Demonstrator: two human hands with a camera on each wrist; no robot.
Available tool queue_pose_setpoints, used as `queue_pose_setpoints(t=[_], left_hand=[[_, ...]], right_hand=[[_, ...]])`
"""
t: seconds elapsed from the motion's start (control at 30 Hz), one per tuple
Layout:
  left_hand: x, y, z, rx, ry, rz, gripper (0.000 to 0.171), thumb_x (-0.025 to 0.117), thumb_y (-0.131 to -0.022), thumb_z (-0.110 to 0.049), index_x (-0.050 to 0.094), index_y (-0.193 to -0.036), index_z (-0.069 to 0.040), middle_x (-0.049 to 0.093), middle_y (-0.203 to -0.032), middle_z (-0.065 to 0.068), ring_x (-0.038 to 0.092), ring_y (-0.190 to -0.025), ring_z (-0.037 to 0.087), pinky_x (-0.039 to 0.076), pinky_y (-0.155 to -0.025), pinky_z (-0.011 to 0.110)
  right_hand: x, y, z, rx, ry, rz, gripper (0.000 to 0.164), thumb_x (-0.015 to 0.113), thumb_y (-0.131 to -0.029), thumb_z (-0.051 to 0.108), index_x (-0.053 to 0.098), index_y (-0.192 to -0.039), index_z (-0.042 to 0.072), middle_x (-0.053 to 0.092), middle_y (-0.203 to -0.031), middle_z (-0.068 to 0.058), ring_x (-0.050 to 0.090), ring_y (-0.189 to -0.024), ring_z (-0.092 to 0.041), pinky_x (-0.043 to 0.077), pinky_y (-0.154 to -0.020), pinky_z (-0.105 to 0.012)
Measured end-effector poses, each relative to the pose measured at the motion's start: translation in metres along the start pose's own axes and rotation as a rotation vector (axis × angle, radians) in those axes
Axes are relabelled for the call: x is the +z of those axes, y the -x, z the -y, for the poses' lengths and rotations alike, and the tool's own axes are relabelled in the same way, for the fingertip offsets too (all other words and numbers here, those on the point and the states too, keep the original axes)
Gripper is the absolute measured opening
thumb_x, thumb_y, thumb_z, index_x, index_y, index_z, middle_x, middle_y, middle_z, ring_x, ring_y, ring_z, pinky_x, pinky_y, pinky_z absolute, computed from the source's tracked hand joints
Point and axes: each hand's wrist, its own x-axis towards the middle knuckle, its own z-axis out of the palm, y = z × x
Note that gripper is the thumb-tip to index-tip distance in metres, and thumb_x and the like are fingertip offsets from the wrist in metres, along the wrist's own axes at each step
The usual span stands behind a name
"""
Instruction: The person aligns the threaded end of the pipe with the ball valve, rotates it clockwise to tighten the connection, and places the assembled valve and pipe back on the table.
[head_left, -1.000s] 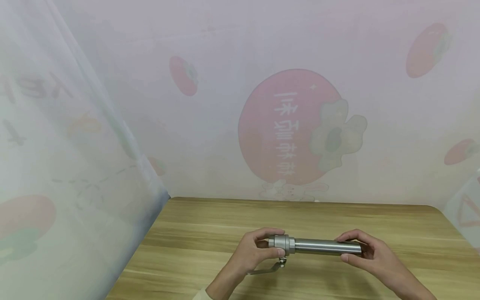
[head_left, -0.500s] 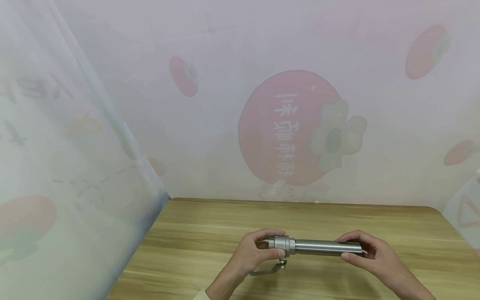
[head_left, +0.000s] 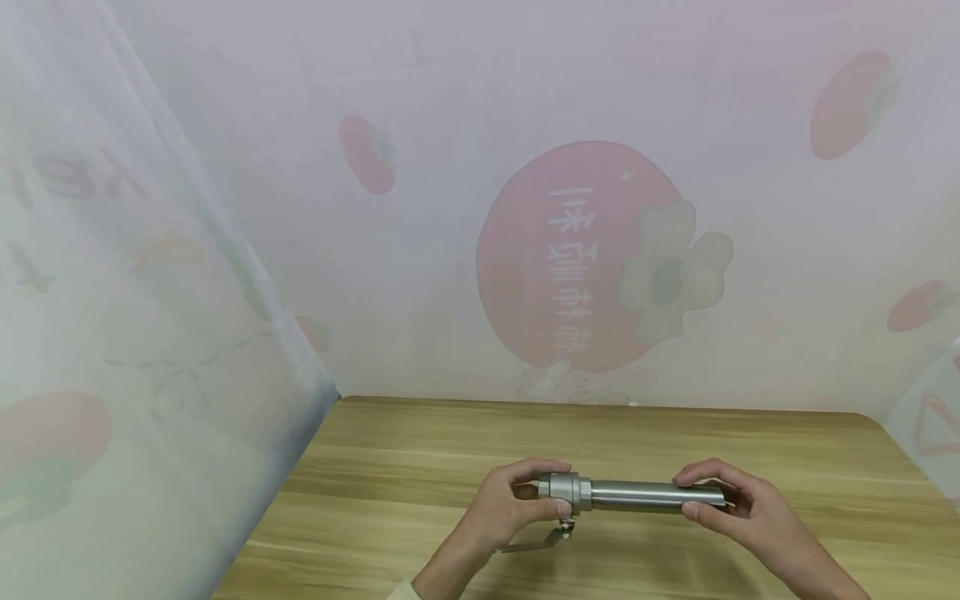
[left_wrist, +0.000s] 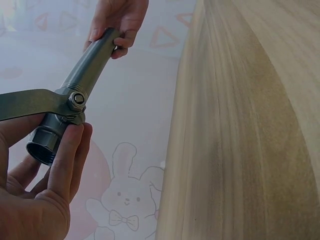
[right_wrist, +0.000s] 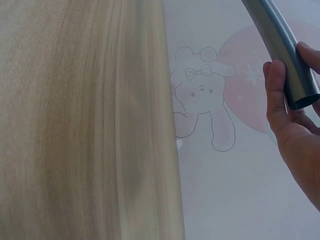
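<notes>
In the head view a metal ball valve [head_left: 562, 492] is joined to a smooth steel pipe [head_left: 637, 495], the two lying level in one line above the table. My left hand [head_left: 498, 508] grips the valve body between thumb and fingers. Below the body juts the valve's lever handle [head_left: 532, 545], pointing left. My right hand [head_left: 750, 508] holds the pipe's far right end, thumb in front and fingers behind. The left wrist view shows the valve's open hexagonal end [left_wrist: 44, 145] between the left fingers. In the right wrist view the pipe's hollow end [right_wrist: 304, 102] is visible.
A wood-grain table [head_left: 420, 433] lies under both hands. Behind it hangs a pale printed curtain [head_left: 420, 275], with another curtain panel [head_left: 112, 292] along the left side. The table's back edge meets the curtain.
</notes>
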Motion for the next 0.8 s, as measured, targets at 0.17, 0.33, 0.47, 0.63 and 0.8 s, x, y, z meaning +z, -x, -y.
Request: queue_pose_setpoints(t=[0.17,0.33,0.47,0.63,0.8], left_hand=[[0.0003,0.0004,-0.0007,-0.003,-0.006,-0.002,0.046,0.086,-0.094,-0.013,0.074,-0.138,-0.010,0.075,-0.131,0.009,0.075,-0.106,0.020,0.059,-0.092,0.030],[0.0003,0.0004,-0.0014,-0.002,-0.009,-0.001,0.046,0.086,-0.094,-0.014,0.074,-0.138,-0.009,0.074,-0.131,0.009,0.075,-0.105,0.020,0.059,-0.092,0.029],[0.0003,0.0006,-0.0014,0.000,-0.012,0.000,0.047,0.086,-0.094,-0.014,0.073,-0.139,-0.008,0.074,-0.131,0.009,0.075,-0.105,0.020,0.059,-0.091,0.029],[0.0005,0.0008,-0.0017,-0.002,-0.009,0.001,0.046,0.086,-0.094,-0.014,0.074,-0.138,-0.010,0.074,-0.131,0.009,0.075,-0.106,0.020,0.059,-0.091,0.030],[0.0011,0.0004,-0.0021,-0.003,-0.009,-0.002,0.046,0.086,-0.094,-0.013,0.074,-0.138,-0.010,0.075,-0.130,0.009,0.075,-0.105,0.020,0.059,-0.092,0.030]], right_hand=[[-0.0004,-0.0001,-0.0013,-0.006,-0.012,0.009,0.025,0.070,-0.105,0.003,0.067,-0.130,0.005,0.071,-0.128,-0.008,0.074,-0.099,-0.017,0.060,-0.085,-0.028],[-0.0003,0.0001,-0.0023,-0.007,-0.017,0.008,0.025,0.069,-0.105,0.003,0.068,-0.129,0.007,0.072,-0.125,0.001,0.076,-0.097,-0.021,0.061,-0.086,-0.028],[-0.0003,0.0001,-0.0022,0.002,-0.016,0.004,0.024,0.069,-0.106,0.003,0.069,-0.129,0.008,0.072,-0.123,0.005,0.075,-0.096,-0.023,0.061,-0.086,-0.028],[-0.0006,0.0002,-0.0018,0.020,-0.007,-0.004,0.022,0.069,-0.106,0.005,0.070,-0.128,0.009,0.072,-0.122,0.005,0.075,-0.093,-0.021,0.060,-0.086,-0.028],[-0.0005,0.0004,-0.0009,0.037,0.012,-0.015,0.021,0.069,-0.107,0.007,0.071,-0.128,0.010,0.074,-0.121,0.004,0.075,-0.092,-0.023,0.060,-0.086,-0.028]])
